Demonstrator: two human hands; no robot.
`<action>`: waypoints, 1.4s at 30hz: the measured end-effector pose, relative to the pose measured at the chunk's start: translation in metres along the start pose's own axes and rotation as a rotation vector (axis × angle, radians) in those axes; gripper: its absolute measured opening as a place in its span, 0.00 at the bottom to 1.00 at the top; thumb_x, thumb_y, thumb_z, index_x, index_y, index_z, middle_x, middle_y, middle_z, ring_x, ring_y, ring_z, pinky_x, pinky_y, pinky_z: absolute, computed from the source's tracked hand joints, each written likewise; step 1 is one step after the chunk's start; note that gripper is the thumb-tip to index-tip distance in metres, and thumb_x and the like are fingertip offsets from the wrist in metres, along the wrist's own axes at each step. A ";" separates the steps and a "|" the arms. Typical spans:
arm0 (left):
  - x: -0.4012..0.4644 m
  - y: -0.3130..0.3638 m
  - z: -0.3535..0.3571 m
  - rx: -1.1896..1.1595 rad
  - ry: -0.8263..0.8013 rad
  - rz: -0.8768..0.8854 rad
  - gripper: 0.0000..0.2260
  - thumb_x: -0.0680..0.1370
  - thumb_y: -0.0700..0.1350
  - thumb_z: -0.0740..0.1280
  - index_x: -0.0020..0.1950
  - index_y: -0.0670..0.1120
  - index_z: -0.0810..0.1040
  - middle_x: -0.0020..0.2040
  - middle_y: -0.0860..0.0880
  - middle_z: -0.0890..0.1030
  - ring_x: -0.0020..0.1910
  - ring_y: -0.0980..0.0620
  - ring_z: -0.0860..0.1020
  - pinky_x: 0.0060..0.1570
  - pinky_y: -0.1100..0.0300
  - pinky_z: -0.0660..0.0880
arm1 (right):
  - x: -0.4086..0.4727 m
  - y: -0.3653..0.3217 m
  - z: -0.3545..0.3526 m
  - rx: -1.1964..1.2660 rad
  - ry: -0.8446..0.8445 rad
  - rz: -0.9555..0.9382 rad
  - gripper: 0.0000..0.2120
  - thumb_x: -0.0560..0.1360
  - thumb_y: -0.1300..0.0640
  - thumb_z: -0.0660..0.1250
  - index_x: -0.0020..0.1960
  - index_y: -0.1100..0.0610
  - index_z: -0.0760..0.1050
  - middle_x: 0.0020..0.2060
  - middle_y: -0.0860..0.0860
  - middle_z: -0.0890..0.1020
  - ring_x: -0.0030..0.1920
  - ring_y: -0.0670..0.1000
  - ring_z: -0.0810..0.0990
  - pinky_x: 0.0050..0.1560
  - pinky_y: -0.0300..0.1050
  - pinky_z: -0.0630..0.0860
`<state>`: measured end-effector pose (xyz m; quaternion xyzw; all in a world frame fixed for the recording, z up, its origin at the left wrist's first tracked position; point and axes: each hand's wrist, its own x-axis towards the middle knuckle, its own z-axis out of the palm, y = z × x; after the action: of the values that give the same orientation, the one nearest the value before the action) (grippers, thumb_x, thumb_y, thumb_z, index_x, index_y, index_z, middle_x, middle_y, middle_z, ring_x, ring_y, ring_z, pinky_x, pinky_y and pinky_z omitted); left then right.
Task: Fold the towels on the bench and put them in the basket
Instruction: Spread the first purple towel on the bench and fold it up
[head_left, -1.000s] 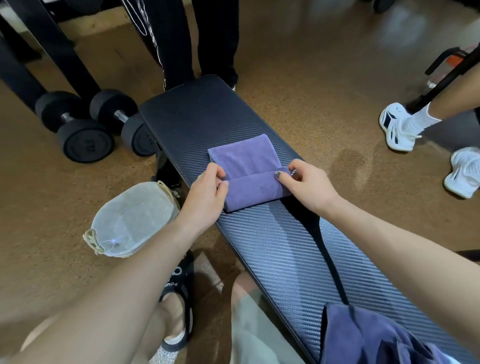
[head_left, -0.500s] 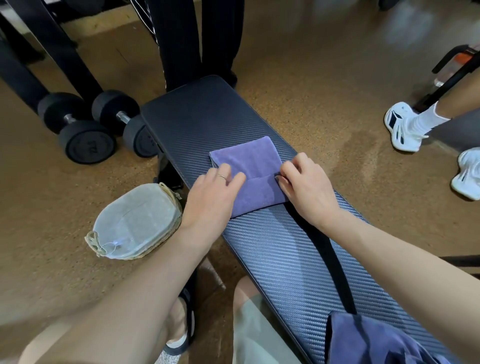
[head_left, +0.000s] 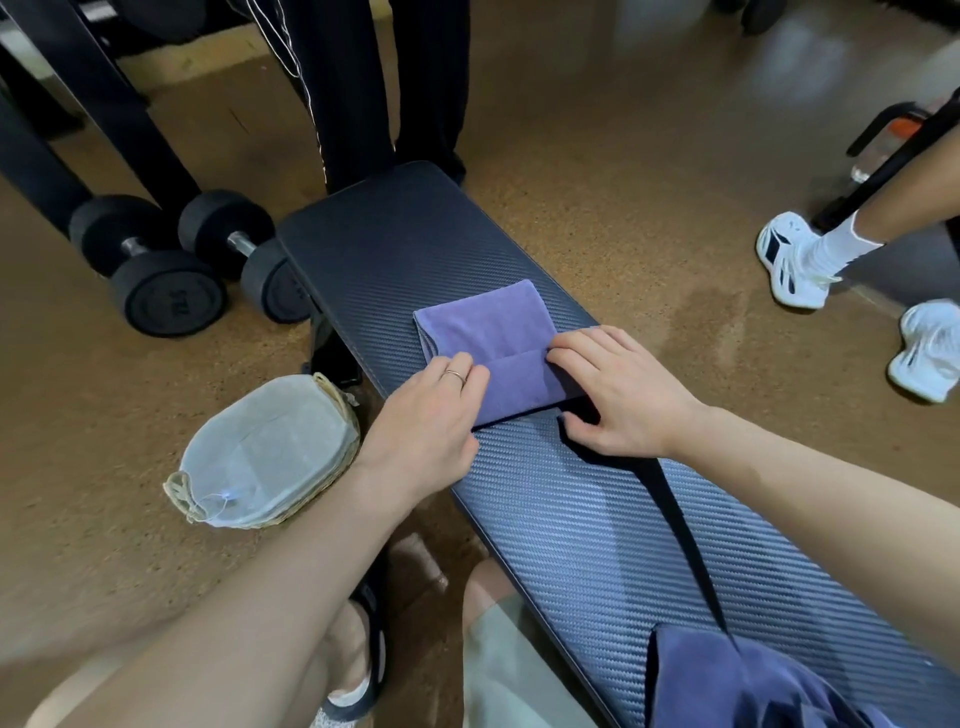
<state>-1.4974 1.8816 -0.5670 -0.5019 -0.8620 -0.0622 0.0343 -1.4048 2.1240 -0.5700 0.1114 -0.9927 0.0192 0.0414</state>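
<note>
Bench (head_left: 597, 519): I am seeing a long padded slab with rounded far corners, covered in dark vinyl with a fine diagonal carbon-weave ribbing; its near end is running out of view at the bottom right.
Towel (head_left: 488, 332): a soft, matte lilac cloth is lying folded into a neat rectangle about midway along the bench, nearer its left edge; a folded flap is crossing its near half.
Left hand (head_left: 426, 426): it is resting palm down on the towel's near left corner, fingers straight and together, gripping nothing; a thin ring is showing on one finger.
Right hand (head_left: 618, 395): it is lying on the towel's near right corner with fingers bent at the knuckles; I cannot tell whether the fingertips are pinching the flap or only pressing it, as they are tucked under.
Second cloth (head_left: 743, 686): a darker blue-violet crumpled fabric is sitting at the bench's near end, cut off by the bottom edge.
Basket (head_left: 275, 457): an oval woven basket with a pale cloth liner and cord is standing on the floor just beside the bench's left edge.
Dumbbells (head_left: 171, 260): two black round-headed weights are lying on the speckled brown floor beyond the basket, the right one partly hidden by the bench.
Bystanders: dark trousers (head_left: 363, 88) are standing at the far end; white sneakers (head_left: 795, 260) are cropped at right.
</note>
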 end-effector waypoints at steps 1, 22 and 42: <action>0.001 -0.001 -0.002 -0.006 0.002 -0.011 0.11 0.67 0.43 0.65 0.47 0.45 0.69 0.46 0.46 0.73 0.46 0.43 0.75 0.42 0.50 0.76 | 0.002 0.001 0.000 0.014 0.004 0.012 0.27 0.69 0.46 0.66 0.64 0.59 0.73 0.61 0.52 0.76 0.61 0.56 0.74 0.68 0.52 0.66; 0.029 -0.039 0.003 -0.783 0.100 -0.764 0.03 0.80 0.45 0.62 0.50 0.46 0.73 0.42 0.47 0.80 0.44 0.49 0.77 0.42 0.54 0.70 | 0.081 0.005 0.003 0.735 -0.073 0.764 0.14 0.77 0.41 0.63 0.53 0.50 0.74 0.41 0.48 0.80 0.44 0.51 0.79 0.46 0.49 0.73; 0.001 -0.049 -0.006 -0.994 -0.175 -0.992 0.10 0.68 0.54 0.65 0.40 0.50 0.69 0.48 0.47 0.73 0.41 0.49 0.70 0.38 0.55 0.66 | 0.076 -0.036 -0.010 0.922 -0.222 0.960 0.11 0.70 0.52 0.75 0.46 0.57 0.78 0.41 0.52 0.79 0.44 0.53 0.77 0.46 0.51 0.77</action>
<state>-1.5404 1.8583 -0.5647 -0.0094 -0.8581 -0.4162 -0.3008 -1.4697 2.0725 -0.5530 -0.3344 -0.8207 0.4458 -0.1259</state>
